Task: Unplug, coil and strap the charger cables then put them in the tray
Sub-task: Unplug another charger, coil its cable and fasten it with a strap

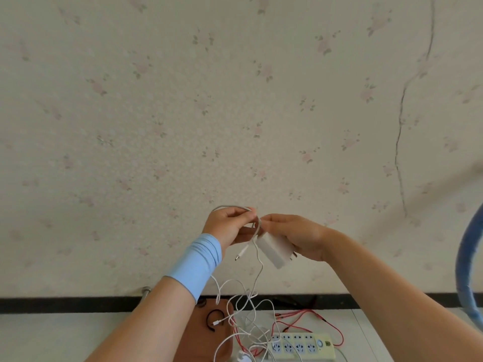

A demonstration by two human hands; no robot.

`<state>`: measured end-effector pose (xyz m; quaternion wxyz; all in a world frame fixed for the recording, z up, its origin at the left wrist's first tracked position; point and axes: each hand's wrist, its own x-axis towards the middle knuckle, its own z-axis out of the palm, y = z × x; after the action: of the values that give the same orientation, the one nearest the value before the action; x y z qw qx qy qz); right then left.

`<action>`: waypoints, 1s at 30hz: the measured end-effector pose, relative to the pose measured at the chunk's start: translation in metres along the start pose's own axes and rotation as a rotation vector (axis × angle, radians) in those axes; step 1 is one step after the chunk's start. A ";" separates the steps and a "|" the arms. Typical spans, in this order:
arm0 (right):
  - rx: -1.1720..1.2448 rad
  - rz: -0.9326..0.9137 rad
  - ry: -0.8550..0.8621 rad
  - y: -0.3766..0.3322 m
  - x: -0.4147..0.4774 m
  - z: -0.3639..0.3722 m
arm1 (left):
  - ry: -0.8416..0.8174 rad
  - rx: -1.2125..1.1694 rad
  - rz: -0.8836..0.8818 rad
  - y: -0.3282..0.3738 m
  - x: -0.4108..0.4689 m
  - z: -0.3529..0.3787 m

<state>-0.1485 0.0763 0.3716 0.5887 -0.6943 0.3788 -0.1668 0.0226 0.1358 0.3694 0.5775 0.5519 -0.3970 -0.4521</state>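
Aloft, left hand (pixel 228 226) grips the looped white cable (pixel 258 223); right hand (pixel 298 236) clasps the charger plug (pixel 273 250).

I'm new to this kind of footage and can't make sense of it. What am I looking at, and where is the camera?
No machine here: a camera worn on a person's head looks down at their two bare hands, raised before a wall. The left hand grips a loop of white cable; the right hand holds a white charger plug. The cable hangs to the surface below, where a brown tray, a power strip and a red cable lie.
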 end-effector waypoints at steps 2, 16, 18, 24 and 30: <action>-0.046 -0.003 -0.039 0.002 -0.001 -0.001 | -0.001 0.072 0.016 0.002 -0.005 -0.001; 0.108 0.036 -0.093 -0.014 -0.013 0.012 | 0.178 0.221 0.296 0.005 -0.017 0.003; 0.126 -0.027 -0.104 -0.016 -0.017 0.011 | 0.211 0.205 0.327 0.006 -0.017 0.002; 0.101 -0.084 -0.109 -0.013 -0.023 0.011 | 0.167 0.196 0.336 0.007 -0.024 0.009; 0.256 -0.089 -0.117 -0.018 -0.029 0.025 | 0.169 0.247 0.361 0.007 -0.029 0.012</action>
<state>-0.1448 0.1148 0.3889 0.6854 -0.6384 0.2884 -0.1987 0.0035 0.1605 0.3783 0.6084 0.5741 -0.4919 -0.2415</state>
